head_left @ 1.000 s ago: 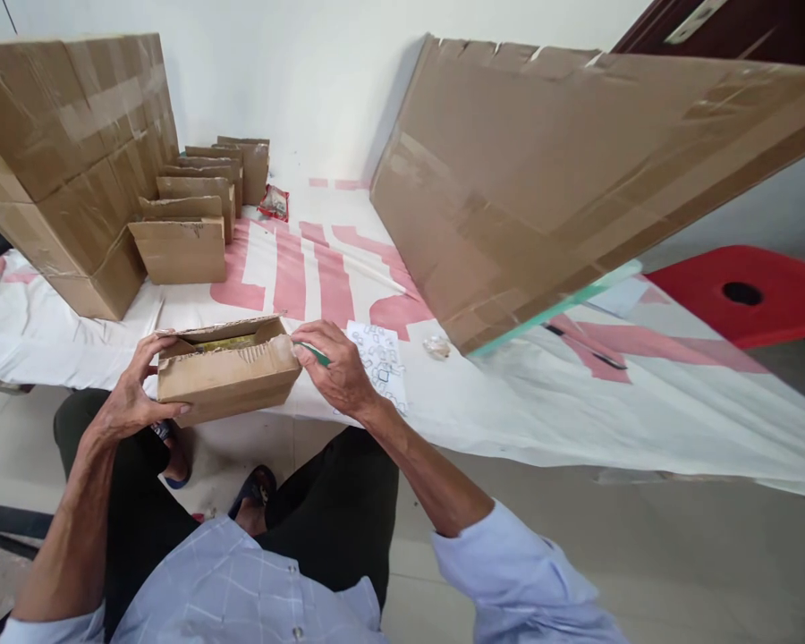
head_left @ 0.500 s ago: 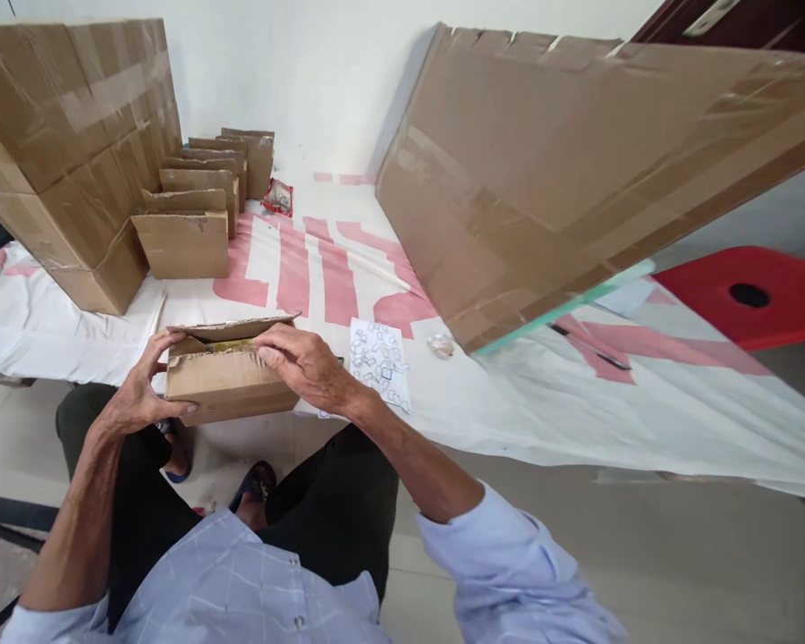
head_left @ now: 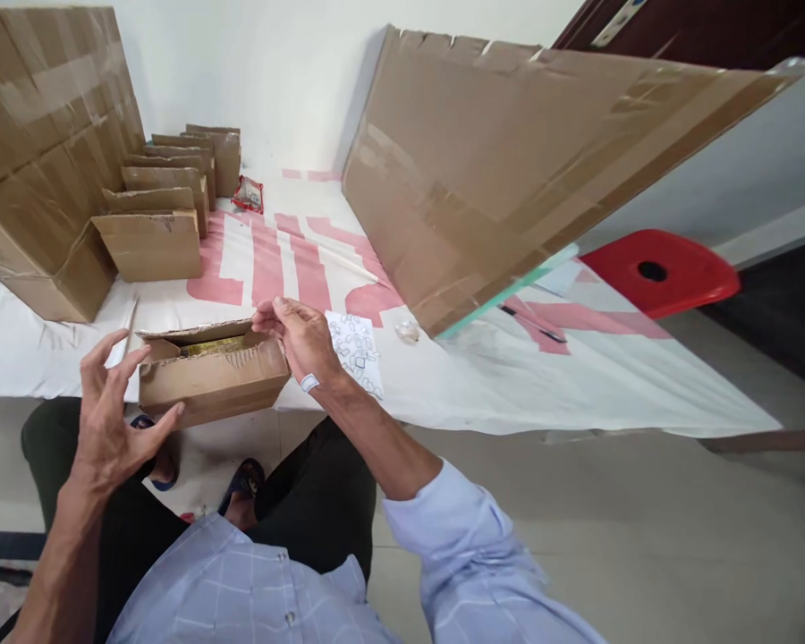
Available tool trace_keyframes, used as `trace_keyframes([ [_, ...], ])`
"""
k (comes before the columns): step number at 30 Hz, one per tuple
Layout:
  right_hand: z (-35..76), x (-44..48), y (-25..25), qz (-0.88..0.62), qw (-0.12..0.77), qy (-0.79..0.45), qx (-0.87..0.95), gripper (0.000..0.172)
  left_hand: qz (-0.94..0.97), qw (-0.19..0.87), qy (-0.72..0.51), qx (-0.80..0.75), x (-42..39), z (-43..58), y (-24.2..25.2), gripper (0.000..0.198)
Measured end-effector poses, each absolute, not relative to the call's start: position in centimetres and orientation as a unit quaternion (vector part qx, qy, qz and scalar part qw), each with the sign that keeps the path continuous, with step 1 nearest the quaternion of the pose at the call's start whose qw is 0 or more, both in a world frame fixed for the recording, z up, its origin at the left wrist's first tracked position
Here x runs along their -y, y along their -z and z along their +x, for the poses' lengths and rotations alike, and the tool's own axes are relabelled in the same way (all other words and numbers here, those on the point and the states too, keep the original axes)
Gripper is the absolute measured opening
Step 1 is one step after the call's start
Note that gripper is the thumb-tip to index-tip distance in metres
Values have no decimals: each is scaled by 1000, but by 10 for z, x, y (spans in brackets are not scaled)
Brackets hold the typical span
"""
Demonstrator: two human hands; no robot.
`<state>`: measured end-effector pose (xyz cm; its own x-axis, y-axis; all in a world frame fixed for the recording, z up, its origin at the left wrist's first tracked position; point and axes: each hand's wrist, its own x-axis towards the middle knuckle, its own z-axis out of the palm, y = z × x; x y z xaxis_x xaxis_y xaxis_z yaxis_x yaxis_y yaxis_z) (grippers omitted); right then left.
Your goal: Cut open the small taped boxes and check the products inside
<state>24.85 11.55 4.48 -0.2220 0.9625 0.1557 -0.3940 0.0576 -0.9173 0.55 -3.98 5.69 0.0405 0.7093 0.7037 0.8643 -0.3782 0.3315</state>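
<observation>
A small open-topped cardboard box (head_left: 215, 380) is at the table's front edge, with something yellow (head_left: 213, 346) inside it. My left hand (head_left: 117, 411) is at the box's left end, its fingers spread and the thumb by the front lower corner. At the right end, my right hand (head_left: 299, 335) has its fingers on the top edge of the box, pinching the corner of the cardboard. A sheet of paper with small outline drawings (head_left: 355, 351) lies just right of my right hand.
Several open small boxes (head_left: 151, 246) stand in a row at back left beside stacked large cartons (head_left: 54, 161). A large cardboard panel (head_left: 483, 170) leans on the right. A red-edged packet (head_left: 248, 194), a clear roll (head_left: 407, 332), a dark pen (head_left: 533, 324) and a red stool (head_left: 684, 273) are also in view.
My left hand has loosened from the box and its fingers have spread. My right hand has shifted to the box's right corner. The whole view has swung to the right.
</observation>
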Motion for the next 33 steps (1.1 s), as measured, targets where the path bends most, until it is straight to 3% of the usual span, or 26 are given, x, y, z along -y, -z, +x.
trace_keyframes([
  [3, 243, -113, -44, -303, 570, -603, 469, 54, -693, 95, 475, 534, 47, 48, -68, 39],
  [6, 237, -108, -45, -310, 589, -573, 479, 57, -710, -104, 491, 494, 42, 91, -66, 22],
  [10, 238, -99, -50, -309, 606, -527, 509, 57, -673, -324, 467, 474, 24, 129, -54, 28],
  [15, 247, -91, -56, -328, 603, -486, 541, 55, -589, -471, 466, 462, 10, 137, -48, 30],
  [26, 279, -87, -47, -367, 596, -469, 539, 58, -525, -543, 518, 401, 9, 143, -53, 35],
  [33, 317, -41, -28, -333, 450, -589, 583, 57, -505, -485, 569, 431, 9, 148, -47, 30],
])
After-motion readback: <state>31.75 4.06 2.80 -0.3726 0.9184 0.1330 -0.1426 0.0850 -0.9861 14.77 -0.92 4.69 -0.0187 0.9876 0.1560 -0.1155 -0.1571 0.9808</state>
